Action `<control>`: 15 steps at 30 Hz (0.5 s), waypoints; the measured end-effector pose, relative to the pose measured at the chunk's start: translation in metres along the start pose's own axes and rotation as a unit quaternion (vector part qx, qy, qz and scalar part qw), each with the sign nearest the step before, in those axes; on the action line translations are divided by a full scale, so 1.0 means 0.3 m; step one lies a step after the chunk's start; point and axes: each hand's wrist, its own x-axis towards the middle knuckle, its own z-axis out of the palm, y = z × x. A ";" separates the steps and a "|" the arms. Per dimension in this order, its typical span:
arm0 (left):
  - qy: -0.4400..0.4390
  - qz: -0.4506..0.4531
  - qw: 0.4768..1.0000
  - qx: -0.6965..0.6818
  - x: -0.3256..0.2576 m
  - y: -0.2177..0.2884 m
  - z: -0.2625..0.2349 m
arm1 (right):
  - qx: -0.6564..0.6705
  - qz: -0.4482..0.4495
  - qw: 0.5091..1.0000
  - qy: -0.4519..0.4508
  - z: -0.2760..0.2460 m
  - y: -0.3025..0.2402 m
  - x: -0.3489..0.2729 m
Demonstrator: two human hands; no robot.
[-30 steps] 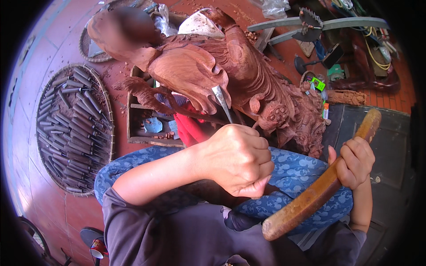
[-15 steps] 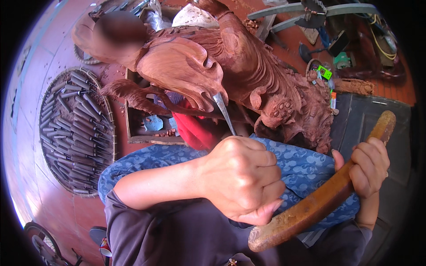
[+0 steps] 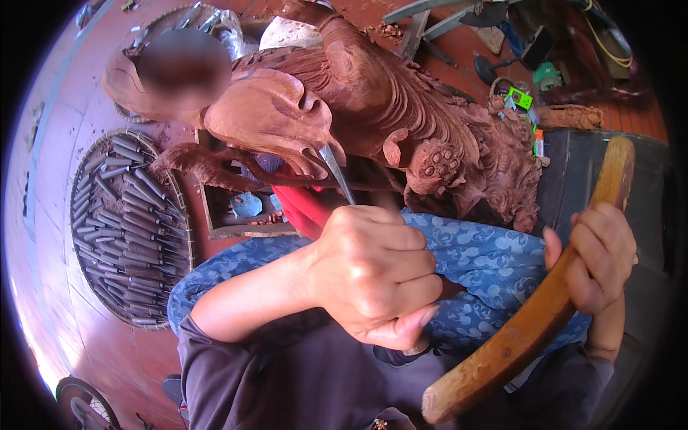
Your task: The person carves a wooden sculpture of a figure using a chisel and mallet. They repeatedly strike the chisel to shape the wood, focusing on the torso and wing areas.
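Observation:
My left hand (image 3: 373, 276) is closed in a fist round a chisel (image 3: 337, 174), its metal blade pointing away from me. The handle is mostly hidden in my fingers. At its tip the blade meets the lower edge of the flowing beard on a reddish-brown carved wooden statue (image 3: 387, 100), which lies on its side before me. Wrapped round a curved wooden mallet (image 3: 509, 351), my right hand (image 3: 602, 258) grips it near its upper end. The mallet's lower end hangs near my chest, apart from my left fist.
A round woven basket (image 3: 190, 236) of many dark-handled carving tools stands left on the tiled floor. Under the statue is a wooden box (image 3: 251, 231) beside red cloth (image 3: 301, 208). Blue patterned fabric (image 3: 480, 265) covers my lap. A small green device (image 3: 521, 98) lies at the far right.
The mallet's lower end has swung away from my left fist, toward the right and nearer me. The chisel tip stays at the beard's edge. The whole view has shifted slightly.

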 end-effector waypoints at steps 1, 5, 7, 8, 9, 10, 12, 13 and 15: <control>-0.001 0.004 1.000 -0.002 0.001 -0.003 0.000 | -0.022 0.009 1.000 0.002 -0.001 -0.002 0.003; -0.006 0.012 1.000 0.005 -0.009 -0.013 0.008 | 0.038 -0.034 0.999 0.000 -0.009 0.016 -0.007; -0.012 0.022 1.000 0.017 -0.015 -0.018 0.016 | 0.016 -0.032 0.999 0.019 -0.001 0.021 0.000; -0.012 0.027 0.999 0.018 -0.015 -0.022 0.022 | 0.003 -0.029 0.999 0.023 -0.004 0.020 0.001; -0.011 0.032 0.999 0.017 -0.014 -0.027 0.029 | -0.014 -0.030 0.999 0.015 -0.011 0.019 -0.007; -0.016 0.028 0.999 0.024 -0.019 -0.025 0.025 | -0.024 -0.037 0.999 0.022 0.006 0.025 -0.022; -0.023 0.022 0.999 0.036 -0.026 -0.025 0.019 | -0.020 -0.056 0.997 0.039 0.034 0.037 -0.032; -0.024 0.024 0.999 0.040 -0.028 -0.025 0.017 | -0.007 -0.070 0.997 0.044 0.036 0.043 -0.028; -0.027 0.029 0.998 0.048 -0.031 -0.027 0.013 | -0.022 -0.071 0.996 0.044 0.042 0.042 -0.030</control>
